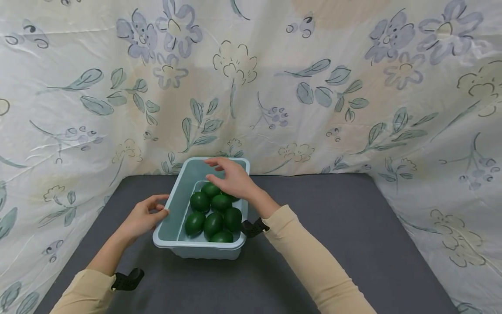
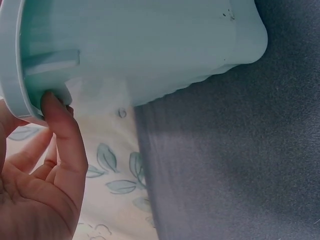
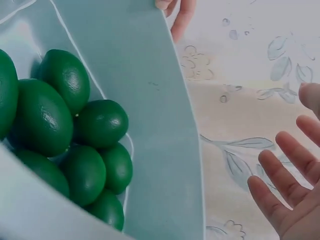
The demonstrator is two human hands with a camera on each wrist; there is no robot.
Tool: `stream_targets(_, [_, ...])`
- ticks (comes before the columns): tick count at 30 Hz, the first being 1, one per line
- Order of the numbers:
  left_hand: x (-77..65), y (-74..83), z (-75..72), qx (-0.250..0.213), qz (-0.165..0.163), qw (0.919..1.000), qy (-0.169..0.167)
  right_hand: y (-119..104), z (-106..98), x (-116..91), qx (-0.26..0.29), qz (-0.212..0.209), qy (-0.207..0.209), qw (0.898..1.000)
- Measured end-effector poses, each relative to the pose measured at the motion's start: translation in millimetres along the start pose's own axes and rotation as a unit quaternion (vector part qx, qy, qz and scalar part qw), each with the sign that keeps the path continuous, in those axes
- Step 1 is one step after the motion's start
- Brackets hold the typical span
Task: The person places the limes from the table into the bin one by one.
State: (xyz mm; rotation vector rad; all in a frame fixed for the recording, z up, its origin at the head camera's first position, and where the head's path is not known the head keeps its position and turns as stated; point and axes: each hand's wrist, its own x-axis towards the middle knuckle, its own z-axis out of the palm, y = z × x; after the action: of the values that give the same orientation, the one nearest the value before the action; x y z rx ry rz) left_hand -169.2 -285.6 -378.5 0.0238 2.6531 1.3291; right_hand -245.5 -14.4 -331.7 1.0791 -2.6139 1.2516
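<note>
A pale blue-green plastic bin [image 1: 176,218] stands on the table, holding several glossy dark green, egg-shaped fruits [image 1: 213,224] that look like avocados. My left hand [image 1: 143,218] pinches the bin's left rim; the left wrist view shows a digit of this hand [image 2: 45,185] tucked under the lip. Above the far part of the bin is my right hand [image 1: 231,176], fingers apart and holding nothing. In the right wrist view this hand [image 3: 295,190] is spread, apart from the bin wall [image 3: 165,125]. It partly covers the fruits at the back in the head view.
A dark grey cloth [image 1: 313,235] covers the table under the bin. Floral fabric [image 1: 274,87] hangs behind and along both sides. Black wrist straps [image 1: 127,280] sit at the cuffs of beige sleeves [image 1: 313,261].
</note>
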Motion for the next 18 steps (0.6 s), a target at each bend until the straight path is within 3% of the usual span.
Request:
stream_targets(12, [-3.9, 1.6, -1.4, 0.028, 0.009, 0.9995, 0.004, 10.2, -18.7, -25.7, -0.004, -0.012, 0.063, 0.998])
stream_targets(18, [-5.1, 2.3, 0.0, 0.072, 0.023, 0.9969, 0.022, 18.9, -31.3, -46.0, -0.017, -0.015, 0.083, 0.996])
